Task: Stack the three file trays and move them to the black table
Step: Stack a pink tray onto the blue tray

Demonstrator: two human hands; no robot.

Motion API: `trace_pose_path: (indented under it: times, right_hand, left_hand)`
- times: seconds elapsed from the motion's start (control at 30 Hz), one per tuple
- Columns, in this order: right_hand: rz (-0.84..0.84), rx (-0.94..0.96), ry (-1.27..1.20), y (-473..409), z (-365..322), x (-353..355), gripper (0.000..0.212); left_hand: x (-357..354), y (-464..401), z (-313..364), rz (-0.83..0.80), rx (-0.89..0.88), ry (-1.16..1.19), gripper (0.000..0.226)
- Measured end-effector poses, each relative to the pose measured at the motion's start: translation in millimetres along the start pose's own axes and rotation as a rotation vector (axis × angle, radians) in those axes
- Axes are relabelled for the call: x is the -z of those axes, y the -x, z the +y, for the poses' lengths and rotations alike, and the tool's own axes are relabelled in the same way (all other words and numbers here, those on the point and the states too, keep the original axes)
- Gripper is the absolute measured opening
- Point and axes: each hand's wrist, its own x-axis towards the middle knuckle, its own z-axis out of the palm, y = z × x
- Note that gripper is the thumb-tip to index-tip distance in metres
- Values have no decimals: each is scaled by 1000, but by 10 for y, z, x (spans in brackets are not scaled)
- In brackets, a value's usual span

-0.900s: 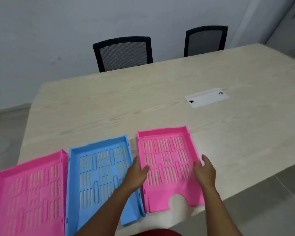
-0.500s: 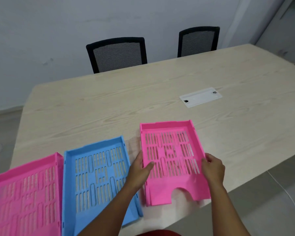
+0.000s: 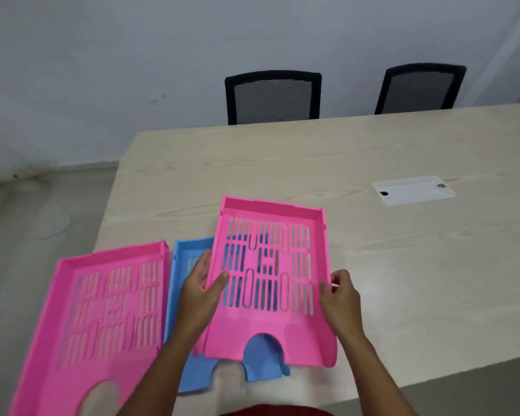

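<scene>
A pink slotted file tray [image 3: 297,331] is lifted off the table and hangs partly over the blue tray [image 3: 182,256], whose blue shows through the pink slots and the front notch. My left hand [image 3: 200,291] grips its left wall. My right hand [image 3: 338,295] grips its right wall. A second pink tray [image 3: 66,340] lies flat at the left, beside the blue one, near the front edge of the light wood table [image 3: 418,265].
A white cable cover plate [image 3: 413,190] is set into the table at the right. Two black mesh chairs [image 3: 272,97] [image 3: 419,88] stand behind the far edge against the wall. Grey floor lies to the left of the table.
Both hands have lifted the right pink tray and carried it left, so it now overlaps the blue tray. The view has swung left.
</scene>
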Motion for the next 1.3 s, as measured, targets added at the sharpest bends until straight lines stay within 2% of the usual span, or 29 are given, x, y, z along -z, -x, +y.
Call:
trace_pose_path:
  times: [0.2, 0.37, 0.9, 1.3]
  right_hand:
    - [-205, 115, 57, 275, -153, -557, 11]
    - [-259, 151, 106, 360, -179, -740, 8]
    - [-178, 189, 78, 317, -114, -716, 6]
    - [-194, 226, 44, 195, -114, -766, 8]
  left_hand:
    - [756, 300, -321, 141, 84, -59, 66]
    - [905, 412, -502, 168, 134, -66, 67]
    - [817, 277, -610, 144, 195, -125, 61]
    - [796, 151, -535, 110, 222, -184, 62]
